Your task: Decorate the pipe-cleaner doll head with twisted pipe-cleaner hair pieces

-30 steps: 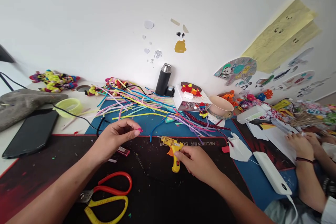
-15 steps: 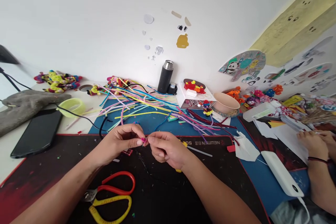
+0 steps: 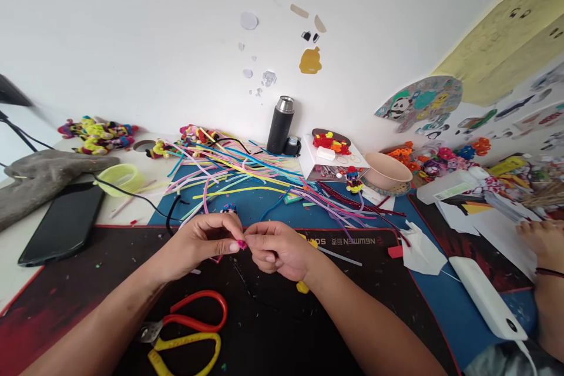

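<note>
A small pink piece (image 3: 241, 244) sits pinched between the fingertips of both your hands, held just above the black mat (image 3: 66, 294) near its far edge. Your left hand (image 3: 205, 242) grips it from the left with thumb and forefinger closed on it, and your right hand (image 3: 277, 248) meets it from the right, fingers curled and its fingertips touching the same piece; it is too small to tell what it is made of. Just under your right wrist one yellow glue gun (image 3: 303, 286) lies on the mat, mostly hidden, only its handle end and a bit near the nozzle showing. Two pairs of scissors lie near your left forearm, one with red handles (image 3: 200, 311) and one with yellow handles (image 3: 187, 352), touching each other. Beyond your hands one loose heap of pipe cleaners (image 3: 238, 179) in many colours spreads over the blue mat (image 3: 255, 205); there are too many to count. Behind it stand one dark flask (image 3: 280, 125) by the wall, one white box (image 3: 335, 161) of small craft bits, and one beige bowl (image 3: 385, 171). To the left lie one black phone (image 3: 61, 222) and one pale green ring (image 3: 118, 179). At the right edge one white power bank (image 3: 484, 296) rests on the blue mat, and another person's hand (image 3: 540, 241) lies on papers, well apart from yours.
</note>
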Available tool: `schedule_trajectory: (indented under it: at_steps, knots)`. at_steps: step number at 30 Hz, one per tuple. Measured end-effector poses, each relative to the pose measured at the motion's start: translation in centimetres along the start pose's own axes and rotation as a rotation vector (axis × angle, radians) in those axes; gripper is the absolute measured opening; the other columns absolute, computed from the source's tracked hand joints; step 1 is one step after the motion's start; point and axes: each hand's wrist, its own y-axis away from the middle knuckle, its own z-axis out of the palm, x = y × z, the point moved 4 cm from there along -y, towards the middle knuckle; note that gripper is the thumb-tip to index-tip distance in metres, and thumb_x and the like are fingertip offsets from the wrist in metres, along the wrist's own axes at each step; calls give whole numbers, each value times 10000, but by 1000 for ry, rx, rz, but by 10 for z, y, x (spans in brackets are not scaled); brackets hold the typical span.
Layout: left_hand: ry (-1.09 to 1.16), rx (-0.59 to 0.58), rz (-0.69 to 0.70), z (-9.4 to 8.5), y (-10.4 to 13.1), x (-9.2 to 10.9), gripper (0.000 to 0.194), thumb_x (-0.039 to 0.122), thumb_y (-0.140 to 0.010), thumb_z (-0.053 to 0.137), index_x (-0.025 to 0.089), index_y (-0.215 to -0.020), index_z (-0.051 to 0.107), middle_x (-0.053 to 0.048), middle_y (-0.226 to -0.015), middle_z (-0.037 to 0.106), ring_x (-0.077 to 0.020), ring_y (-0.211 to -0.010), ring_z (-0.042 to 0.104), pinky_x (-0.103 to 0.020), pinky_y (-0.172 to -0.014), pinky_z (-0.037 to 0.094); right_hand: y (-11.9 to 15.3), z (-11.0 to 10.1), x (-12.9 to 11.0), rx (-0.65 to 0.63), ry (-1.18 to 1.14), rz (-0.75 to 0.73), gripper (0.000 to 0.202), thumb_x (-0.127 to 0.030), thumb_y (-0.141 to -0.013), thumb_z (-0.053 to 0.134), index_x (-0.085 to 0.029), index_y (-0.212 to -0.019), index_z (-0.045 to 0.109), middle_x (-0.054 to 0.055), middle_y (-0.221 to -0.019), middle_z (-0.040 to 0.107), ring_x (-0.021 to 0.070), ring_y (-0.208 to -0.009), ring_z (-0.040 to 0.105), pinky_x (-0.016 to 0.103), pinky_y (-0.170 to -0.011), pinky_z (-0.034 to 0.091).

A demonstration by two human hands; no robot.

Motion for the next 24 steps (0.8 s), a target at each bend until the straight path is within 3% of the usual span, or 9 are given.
schedule_trajectory:
  at_steps: [7, 16, 24]
  knots:
    - [24, -32, 38, -4, 0, 2, 70, 290, -907, 880, 226, -903, 853, 13, -793, 638, -90, -637, 557, -192, -585, 470, -6, 1, -3, -96, 11, 62, 383, -400, -748, 961, -176, -908, 695, -109, -462, 477, 52, -384, 261, 269, -445, 94]
    - [12, -25, 84, -8, 2, 7, 53, 272, -926, 862, 222, -914, 849, 4, -785, 645, -115, -671, 593, -226, -632, 491, -15, 5, -7, -98, 8, 87, 374, -379, -724, 969, -183, -869, 684, -144, -421, 390, 39, -377, 199, 256, -447, 88]
    - [-39, -5, 33, -5, 1, 10, 111, 319, -912, 869, 212, -898, 845, -8, -785, 656, -130, -674, 591, -241, -634, 492, -13, 4, -6, -69, 18, 63, 387, -407, -711, 956, -191, -842, 663, -151, -430, 365, 38, -390, 184, 254, -452, 87]
